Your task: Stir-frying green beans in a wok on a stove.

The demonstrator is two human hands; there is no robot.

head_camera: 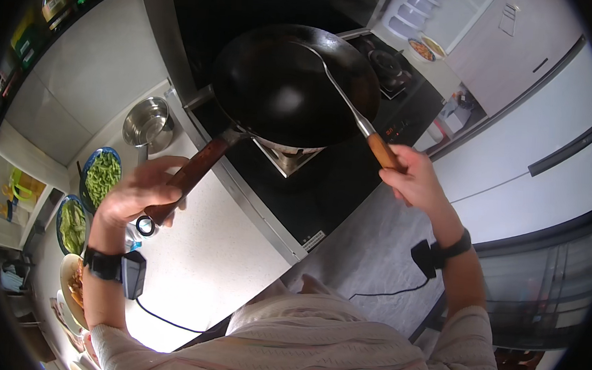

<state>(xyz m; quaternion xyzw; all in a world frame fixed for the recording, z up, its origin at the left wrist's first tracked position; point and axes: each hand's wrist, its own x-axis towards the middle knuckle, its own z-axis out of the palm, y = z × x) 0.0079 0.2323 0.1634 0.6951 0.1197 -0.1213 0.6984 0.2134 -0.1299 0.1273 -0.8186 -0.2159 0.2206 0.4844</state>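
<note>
A dark, round-bottomed wok (286,93) stands over the near burner of a black glass cooktop (285,199). My left hand (146,188) is around the wok's brown wooden handle (195,171), thumb on top. In my right hand (416,177) is the wooden grip of a metal spatula or ladle (349,104); its shaft reaches over the wok's right side, and its head lies inside the bowl, seen edge-on. The wok's inside looks dark and shiny, with no food visible in it. Both wrists wear black straps with cabled devices.
Left of the cooktop, a steel saucepan (149,120), a bowl of cut green vegetables (103,176), a plate of leafier greens (71,226) and other dishes stand on the white counter (221,241). Behind at right are a second burner (385,63) and a bowl of food (421,50). Bottles line a shelf upper left.
</note>
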